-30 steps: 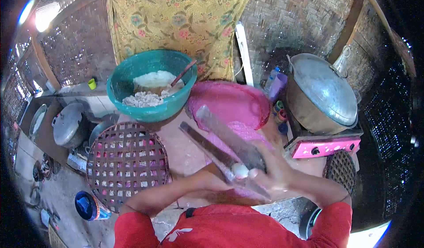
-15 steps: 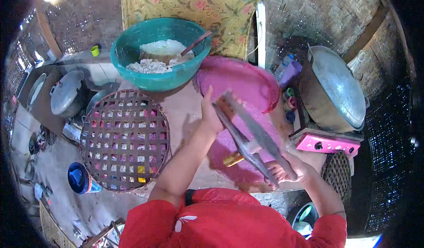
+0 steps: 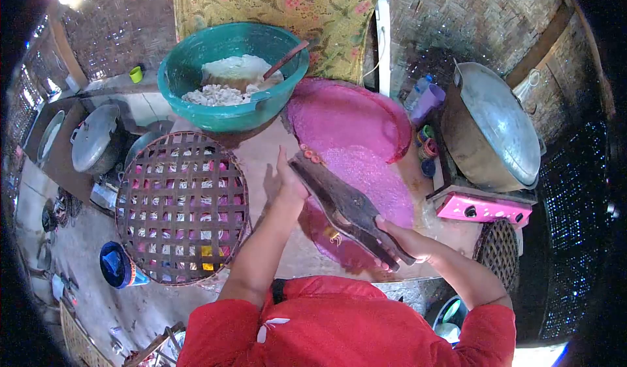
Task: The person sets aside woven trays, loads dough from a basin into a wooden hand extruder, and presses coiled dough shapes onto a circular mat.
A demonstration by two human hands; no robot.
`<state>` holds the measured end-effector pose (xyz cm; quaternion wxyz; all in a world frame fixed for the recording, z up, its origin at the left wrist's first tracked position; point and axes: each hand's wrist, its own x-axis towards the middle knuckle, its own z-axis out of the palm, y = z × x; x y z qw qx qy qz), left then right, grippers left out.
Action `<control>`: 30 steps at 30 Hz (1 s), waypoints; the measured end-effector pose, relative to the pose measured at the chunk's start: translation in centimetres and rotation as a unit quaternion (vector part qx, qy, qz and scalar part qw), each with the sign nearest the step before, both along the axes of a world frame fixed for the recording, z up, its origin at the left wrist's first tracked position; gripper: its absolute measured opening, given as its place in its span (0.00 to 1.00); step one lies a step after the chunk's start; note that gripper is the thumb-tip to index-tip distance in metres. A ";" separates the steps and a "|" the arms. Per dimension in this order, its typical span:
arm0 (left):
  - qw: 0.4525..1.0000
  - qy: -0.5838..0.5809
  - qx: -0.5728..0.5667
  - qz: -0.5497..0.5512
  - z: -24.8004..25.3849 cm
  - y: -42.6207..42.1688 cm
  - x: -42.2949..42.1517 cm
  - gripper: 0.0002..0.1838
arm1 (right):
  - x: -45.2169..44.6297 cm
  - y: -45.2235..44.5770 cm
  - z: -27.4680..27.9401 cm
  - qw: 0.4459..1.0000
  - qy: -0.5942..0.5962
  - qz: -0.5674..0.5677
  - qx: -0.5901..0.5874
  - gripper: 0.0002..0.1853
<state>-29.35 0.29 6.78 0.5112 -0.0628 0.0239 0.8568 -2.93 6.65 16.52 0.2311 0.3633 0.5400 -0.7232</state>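
Observation:
Between both hands is a dark wooden press (image 3: pixel 336 197), made of two long pieces that lie nearly one over the other. It slants from upper left to lower right. My left hand (image 3: pixel 294 181) is closed round its far left end, with fingertips curled over the far edge. Round the lower right end my right hand (image 3: pixel 408 241) is closed, thumb on top and some fingers hidden beneath. Below the press lies a pink plastic sheet (image 3: pixel 369 171) on the table. A small yellow thing (image 3: pixel 334 237) shows on it beside the press, partly covered.
A green basin (image 3: pixel 225 115) holding white dough and a brown stick stands at the back. On the left lies a round woven tray (image 3: pixel 183 207). A large lidded pot (image 3: pixel 499 128) sits on a pink stove (image 3: pixel 483 211) at the right, near a purple cup (image 3: pixel 428 101).
The two pieces of the press have come together and its broad side has turned upward. My left hand has moved slightly left and down; my right thumb now lies on top.

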 end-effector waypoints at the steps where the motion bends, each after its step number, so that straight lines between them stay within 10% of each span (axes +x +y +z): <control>1: 1.000 0.000 -0.002 0.000 0.1 -0.3 0.1 0.24 | 0.2 -0.3 0.6 1.000 0.004 0.007 -0.015 0.37; 30: 0.998 -0.003 -0.055 -0.007 0.7 1.5 0.2 0.27 | 1.1 0.2 0.0 0.992 -0.006 -0.007 0.125 0.35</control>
